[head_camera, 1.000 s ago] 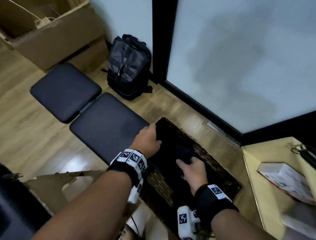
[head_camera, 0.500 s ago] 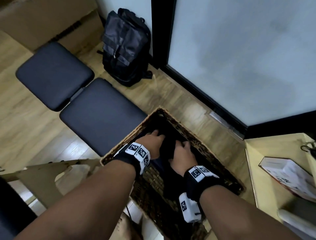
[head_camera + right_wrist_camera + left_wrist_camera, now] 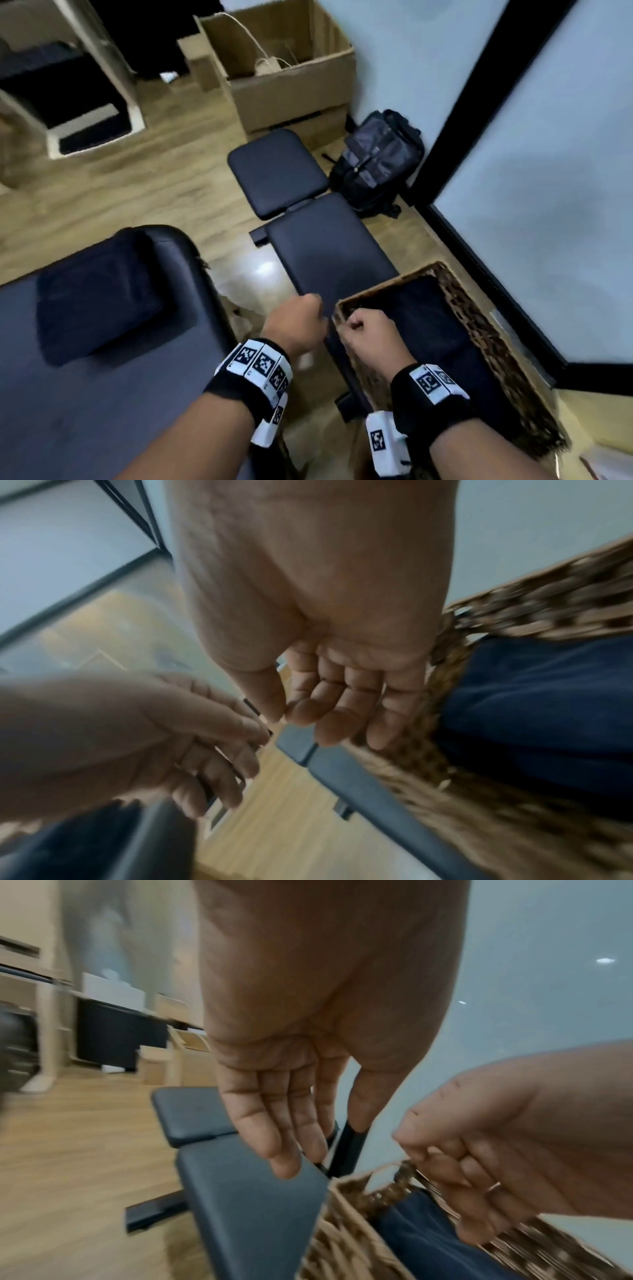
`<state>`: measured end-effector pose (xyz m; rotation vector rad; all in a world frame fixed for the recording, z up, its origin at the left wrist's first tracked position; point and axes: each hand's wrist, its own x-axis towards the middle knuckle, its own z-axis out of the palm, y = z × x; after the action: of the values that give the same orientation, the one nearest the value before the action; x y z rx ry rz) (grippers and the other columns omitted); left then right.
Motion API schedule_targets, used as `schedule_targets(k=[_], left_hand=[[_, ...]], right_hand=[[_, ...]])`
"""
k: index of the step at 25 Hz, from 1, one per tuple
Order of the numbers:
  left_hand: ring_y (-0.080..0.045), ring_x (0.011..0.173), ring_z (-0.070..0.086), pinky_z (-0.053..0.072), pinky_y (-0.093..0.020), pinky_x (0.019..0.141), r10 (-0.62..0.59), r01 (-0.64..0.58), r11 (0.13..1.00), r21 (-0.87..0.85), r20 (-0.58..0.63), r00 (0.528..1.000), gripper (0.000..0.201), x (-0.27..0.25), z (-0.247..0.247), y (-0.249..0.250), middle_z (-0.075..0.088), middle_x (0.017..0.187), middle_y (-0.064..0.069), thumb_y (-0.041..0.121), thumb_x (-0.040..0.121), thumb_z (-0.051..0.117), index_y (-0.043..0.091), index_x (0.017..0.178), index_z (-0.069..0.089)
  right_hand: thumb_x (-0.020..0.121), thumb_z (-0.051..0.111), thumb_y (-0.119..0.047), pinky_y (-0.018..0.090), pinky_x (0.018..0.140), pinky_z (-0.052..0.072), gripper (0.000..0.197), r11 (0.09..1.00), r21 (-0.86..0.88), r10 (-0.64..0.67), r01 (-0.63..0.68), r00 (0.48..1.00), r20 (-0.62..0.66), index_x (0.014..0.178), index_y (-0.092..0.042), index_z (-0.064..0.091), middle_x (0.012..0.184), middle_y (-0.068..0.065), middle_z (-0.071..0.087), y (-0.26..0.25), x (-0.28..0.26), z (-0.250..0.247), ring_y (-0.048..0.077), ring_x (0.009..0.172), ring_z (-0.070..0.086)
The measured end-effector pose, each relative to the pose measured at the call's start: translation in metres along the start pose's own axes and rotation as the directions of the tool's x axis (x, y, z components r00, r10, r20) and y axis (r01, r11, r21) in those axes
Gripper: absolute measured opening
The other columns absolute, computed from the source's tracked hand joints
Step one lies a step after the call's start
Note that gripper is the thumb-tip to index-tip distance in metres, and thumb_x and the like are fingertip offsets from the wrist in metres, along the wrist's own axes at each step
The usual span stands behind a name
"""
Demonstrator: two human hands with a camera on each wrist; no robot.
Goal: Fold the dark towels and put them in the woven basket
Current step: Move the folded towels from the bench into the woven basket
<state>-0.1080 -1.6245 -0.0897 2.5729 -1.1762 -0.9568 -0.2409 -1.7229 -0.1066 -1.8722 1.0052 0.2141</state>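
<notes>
Both hands hang in the air at the near-left corner of the brown rectangular woven basket [image 3: 493, 329], which sits on the end of a long black padded bench [image 3: 325, 246]. Inside the basket lies a dark navy folded towel [image 3: 431, 329], flat along the bottom, filling most of the space between the wicker walls. The right hand [image 3: 371, 337] floats just over that corner rim, and the right wrist view shows its fingers [image 3: 342, 710] loosely curled and close together, thumb tip nearly touching the forefinger, holding nothing. The left hand [image 3: 296, 323] is just beside it, outside the basket and over the bench's edge; the left wrist view has its fingers [image 3: 284, 1129] hanging down, relaxed and side by side, empty as well. Whether the right hand brushes the rim, the blur won't let anyone say.

Well to the left of the basket, a second dark navy folded towel [image 3: 99, 294] rests as a thick square bundle on a wide black padded desk [image 3: 102, 411], not in the basket yet. Beyond the basket, past the bench's far cushion, a black backpack [image 3: 376, 164] leans against the pale wall, and an open brown cardboard box [image 3: 281, 68] stands further back on the wooden floor [image 3: 137, 198]. A frosted glass panel with a black frame [image 3: 534, 192] runs along the basket's right side.
</notes>
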Motion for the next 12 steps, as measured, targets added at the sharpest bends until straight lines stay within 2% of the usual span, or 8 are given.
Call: schedule_targets(k=[2,4,7,10,11,12], left_hand=[[-0.032,0.101,0.063,0.053,-0.036,0.081,-0.106,0.101,0.993,-0.064,-0.076,0.991,0.023,-0.033,-0.021,-0.040,0.069,0.104,-0.008,0.036,0.087,0.050,0.019,0.097,0.062],[-0.033,0.096,0.064,0.055,-0.038,0.079,-0.241,0.205,0.961,-0.186,-0.194,0.951,0.024,-0.073,-0.048,-0.089,0.069,0.096,-0.008,0.041,0.083,0.050,0.019,0.088,0.060],[-0.037,0.091,0.061,0.054,-0.043,0.074,-0.372,0.295,0.925,-0.240,-0.406,0.835,0.020,-0.128,-0.082,-0.160,0.064,0.090,-0.010,0.034,0.086,0.053,0.015,0.081,0.056],[-0.039,0.088,0.053,0.052,-0.048,0.068,-0.404,0.364,0.911,-0.193,-0.594,0.696,0.013,-0.165,-0.101,-0.222,0.055,0.091,-0.015,0.016,0.082,0.062,0.005,0.083,0.054],[-0.040,0.087,0.051,0.051,-0.050,0.070,-0.417,0.382,0.903,-0.196,-0.606,0.677,0.014,-0.168,-0.105,-0.237,0.054,0.093,-0.019,0.012,0.080,0.063,0.002,0.085,0.054],[-0.043,0.090,0.051,0.049,-0.052,0.076,-0.472,0.408,0.879,-0.246,-0.564,0.678,0.017,-0.171,-0.108,-0.253,0.054,0.096,-0.023,0.011,0.081,0.063,0.000,0.090,0.053]], right_hand=[[0.092,0.059,-0.036,0.046,0.076,0.059,0.037,0.995,0.084,-0.054,0.051,0.998,0.025,0.068,-0.009,0.063,0.067,0.008,0.069,-0.046,-0.002,0.025,0.022,0.067,0.068],[0.095,0.054,-0.029,0.049,0.077,0.060,0.034,0.989,0.126,-0.086,0.077,0.994,0.064,0.070,-0.009,0.066,0.068,0.004,0.071,-0.096,-0.005,0.056,0.019,0.066,0.070],[0.090,0.058,-0.025,0.040,0.079,0.059,0.021,0.977,0.024,-0.215,0.213,0.970,0.112,0.077,-0.015,0.070,0.078,0.001,0.074,-0.171,-0.010,0.099,0.021,0.080,0.071],[0.089,0.066,-0.020,0.027,0.085,0.051,0.009,0.943,-0.029,-0.325,0.331,0.938,0.125,0.092,-0.017,0.074,0.095,-0.002,0.075,-0.234,-0.010,0.140,0.016,0.095,0.068],[0.089,0.067,-0.021,0.027,0.090,0.050,0.015,0.943,-0.034,-0.325,0.332,0.936,0.135,0.102,-0.016,0.073,0.104,-0.001,0.074,-0.248,-0.006,0.150,0.016,0.102,0.067],[0.090,0.068,-0.022,0.027,0.095,0.048,0.025,0.943,-0.050,-0.317,0.328,0.936,0.154,0.113,-0.014,0.071,0.113,0.000,0.072,-0.264,-0.003,0.164,0.017,0.110,0.066]])
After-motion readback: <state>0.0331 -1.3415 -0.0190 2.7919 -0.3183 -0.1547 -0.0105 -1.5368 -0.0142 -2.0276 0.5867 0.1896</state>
